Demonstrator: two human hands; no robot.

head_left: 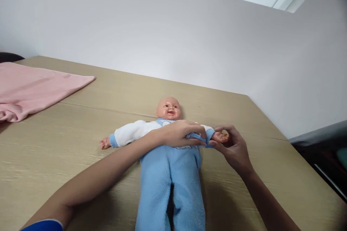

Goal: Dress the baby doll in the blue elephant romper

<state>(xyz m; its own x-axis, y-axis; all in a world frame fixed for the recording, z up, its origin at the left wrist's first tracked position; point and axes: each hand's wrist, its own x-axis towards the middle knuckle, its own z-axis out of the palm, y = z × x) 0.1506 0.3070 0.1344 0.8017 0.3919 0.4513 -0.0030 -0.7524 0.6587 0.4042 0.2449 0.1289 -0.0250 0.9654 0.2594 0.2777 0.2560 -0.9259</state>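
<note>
A baby doll [168, 109] lies on its back on the table, head toward the wall, dressed in a blue and white fleece romper [170, 169]. Across its chest reaches my left hand [184, 133], fingers closed on bunched blue cloth of the romper near the sleeve on the right. My right hand [234, 148] is curled around the doll's hand on that side, thumb and fingers pinching the blue sleeve cuff [210, 134]. The doll's other arm [127, 133] stretches out to the left, its small hand showing past the cuff. My left forearm hides part of the doll's middle.
A pink cloth [40, 86] lies at the left side of the wooden table [114, 90]. Behind the table stands a white wall [135, 29] with an opening at the top. A dark object [322, 151] is beside the table's right edge.
</note>
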